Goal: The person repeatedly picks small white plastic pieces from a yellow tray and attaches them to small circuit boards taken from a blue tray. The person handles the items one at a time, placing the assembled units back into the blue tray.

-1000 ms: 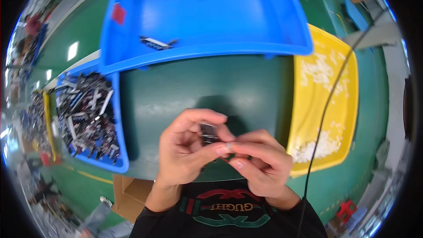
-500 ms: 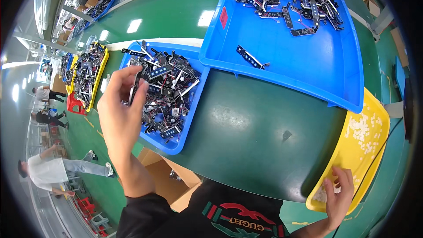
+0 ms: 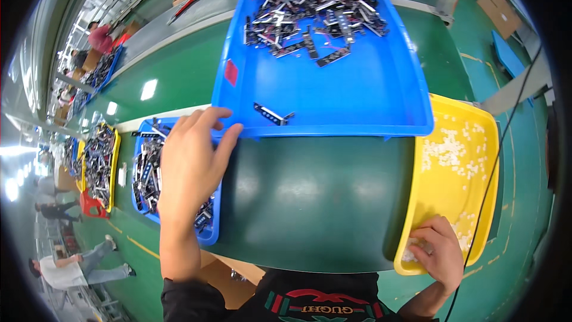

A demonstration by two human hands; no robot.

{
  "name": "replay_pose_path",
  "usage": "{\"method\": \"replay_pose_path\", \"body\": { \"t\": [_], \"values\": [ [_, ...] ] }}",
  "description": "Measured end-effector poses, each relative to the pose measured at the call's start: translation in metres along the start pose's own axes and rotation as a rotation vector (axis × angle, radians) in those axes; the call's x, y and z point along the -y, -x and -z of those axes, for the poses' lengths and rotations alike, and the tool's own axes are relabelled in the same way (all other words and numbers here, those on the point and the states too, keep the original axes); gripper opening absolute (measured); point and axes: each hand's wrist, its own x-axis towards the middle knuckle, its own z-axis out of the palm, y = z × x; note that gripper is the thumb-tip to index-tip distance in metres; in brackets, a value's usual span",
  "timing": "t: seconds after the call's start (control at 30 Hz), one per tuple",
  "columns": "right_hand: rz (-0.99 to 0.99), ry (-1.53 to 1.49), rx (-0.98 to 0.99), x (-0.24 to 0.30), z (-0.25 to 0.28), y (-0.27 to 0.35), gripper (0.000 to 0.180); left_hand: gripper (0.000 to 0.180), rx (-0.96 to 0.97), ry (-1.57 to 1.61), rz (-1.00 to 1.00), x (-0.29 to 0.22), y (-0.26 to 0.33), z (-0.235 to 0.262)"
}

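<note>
My left hand (image 3: 192, 164) is over the right side of the smaller blue bin (image 3: 210, 235), close to the near left corner of the large blue tray (image 3: 333, 130). Its thumb and forefinger are apart, and I see nothing between them. That bin is heaped with black electronic strip parts (image 3: 145, 170), partly covered by the hand. A single strip part (image 3: 273, 114) lies near the large tray's front edge. At the right, my right hand (image 3: 440, 250) dips into the yellow tray (image 3: 411, 214), fingers curled together among small white pieces (image 3: 448, 150); whatever they pinch is hidden.
A pile of strip parts (image 3: 316, 12) fills the large tray's far end. The dark green tabletop (image 3: 316, 203) lies between the containers. A black cable (image 3: 497, 161) crosses the yellow tray. Below the table sits a cardboard box (image 3: 232, 274). At left a person (image 3: 65, 271) walks.
My view has shifted, so trays appear further left. My left hand moved right from the smaller bin; the dark strip part it held no longer shows. My right fingers have curled in among the white pieces.
</note>
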Motion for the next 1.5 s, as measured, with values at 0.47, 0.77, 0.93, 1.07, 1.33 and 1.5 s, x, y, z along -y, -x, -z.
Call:
{"method": "replay_pose_path", "body": {
  "t": [0.47,0.77,0.93,1.07,1.33,1.5],
  "values": [
    [0.024,-0.071,-0.039,-0.013,0.001,0.007,0.020,0.038,0.654,0.097,-0.127,-0.002,-0.090,-0.054],
    [-0.001,-0.088,-0.117,-0.011,-0.002,0.003,0.019,0.053,0.117,1.184,-0.044,-0.022,-0.031,-0.029],
    [0.038,-0.030,-0.046,-0.017,-0.004,0.003,0.024,0.045,0.261,1.971,0.074,-0.037,0.017,-0.048],
    [-0.017,-0.058,-0.005,-0.004,0.003,0.002,0.022,0.042,0.320,2.102,0.212,-0.049,0.033,-0.065],
    [-0.020,-0.054,0.052,-0.011,0.001,0.005,0.021,0.054,0.262,2.115,0.276,-0.056,0.044,-0.074],
    [-0.072,-0.059,0.017,-0.007,-0.001,0.004,0.018,0.055,0.264,2.148,0.296,-0.057,0.046,-0.083]
  ]
}}
